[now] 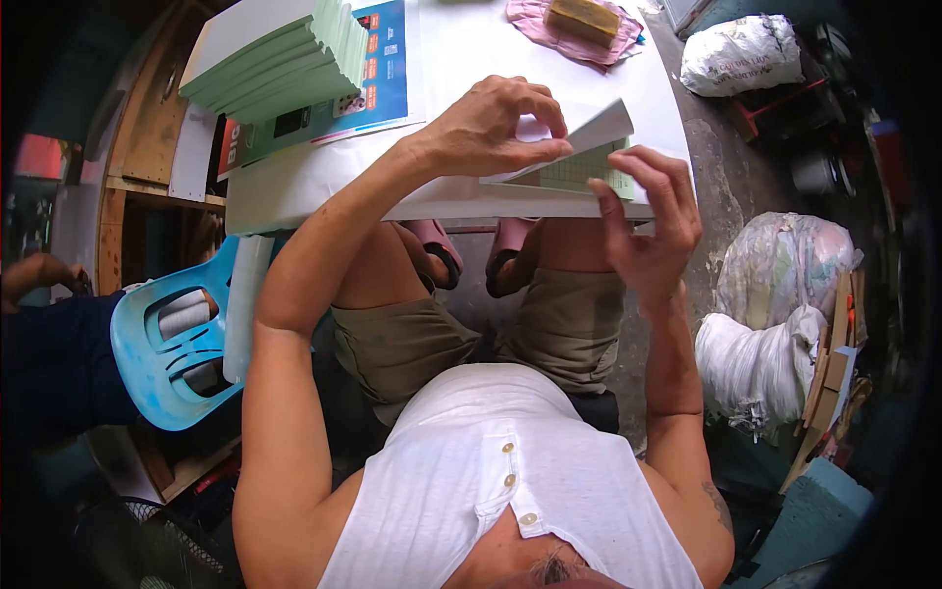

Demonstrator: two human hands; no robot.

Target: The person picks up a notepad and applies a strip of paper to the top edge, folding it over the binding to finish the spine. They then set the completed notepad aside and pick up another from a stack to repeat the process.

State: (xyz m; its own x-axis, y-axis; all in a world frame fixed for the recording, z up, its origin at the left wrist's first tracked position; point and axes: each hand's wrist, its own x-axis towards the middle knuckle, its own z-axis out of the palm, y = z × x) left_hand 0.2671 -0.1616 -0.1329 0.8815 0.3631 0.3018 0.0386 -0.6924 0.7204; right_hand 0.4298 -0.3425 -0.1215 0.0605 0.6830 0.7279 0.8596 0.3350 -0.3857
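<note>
My left hand (500, 128) pinches the edge of a white paper sheet (603, 126), which curls up at its right side. Beneath that raised sheet lies a green ruled sheet (574, 174) close to the table's front edge. Thumb and fingers of my right hand (655, 201) are apart, with the fingertips right at the green sheet's right end. Behind my left arm stands a tall stack of pale green paper pads (285, 64), on top of a blue printed poster (391, 59).
A brown block (583, 20) rests on a pink cloth (530, 18) at the table's far side. To the left is a blue plastic chair (147, 344) holding white rolls, with another person's arm (34, 273) beyond. White sacks (751, 368) and wood strips (829, 383) crowd the right floor.
</note>
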